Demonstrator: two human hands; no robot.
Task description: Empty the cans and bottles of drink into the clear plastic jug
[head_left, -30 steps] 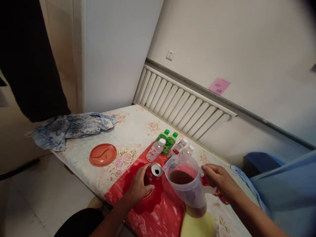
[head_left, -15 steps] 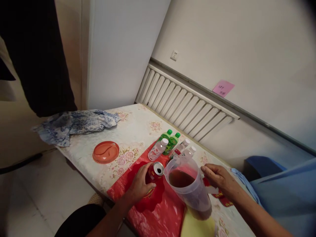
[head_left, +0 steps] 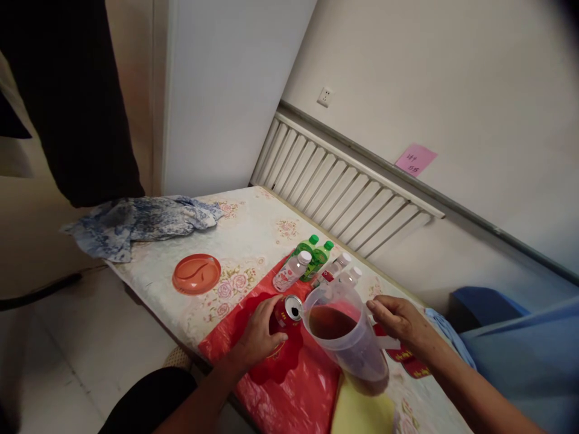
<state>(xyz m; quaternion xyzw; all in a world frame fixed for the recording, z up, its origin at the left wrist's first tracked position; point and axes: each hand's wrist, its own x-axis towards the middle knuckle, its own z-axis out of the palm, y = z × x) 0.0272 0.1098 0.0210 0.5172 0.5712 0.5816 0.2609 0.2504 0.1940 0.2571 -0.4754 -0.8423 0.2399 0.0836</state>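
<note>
My left hand [head_left: 259,335] is wrapped round a dark red drink can [head_left: 281,318], whose top opening shows. A clear plastic pitcher [head_left: 362,363] with brown liquid in it leans toward the can. Its spout is close beside the can's rim; no stream is visible between them. The pitcher's handle is in my right hand [head_left: 400,322]. Below the can lies a red scalloped plate [head_left: 289,364] on a shiny red plastic sheet [head_left: 310,395]. Just behind stand a clear bottle with a white cap [head_left: 292,272] and two green bottles [head_left: 319,259].
More white-capped clear bottles [head_left: 335,265] stand behind the pitcher. A yellow cloth [head_left: 362,413] and red packets [head_left: 414,364] lie at the right. An orange divided dish [head_left: 196,275] and a blue patterned cloth [head_left: 158,220] are on the left of the flowered table. A radiator [head_left: 339,187] runs behind.
The whole view has shifted slightly. My hands, the can and the tilted pitcher keep nearly the same positions relative to each other.
</note>
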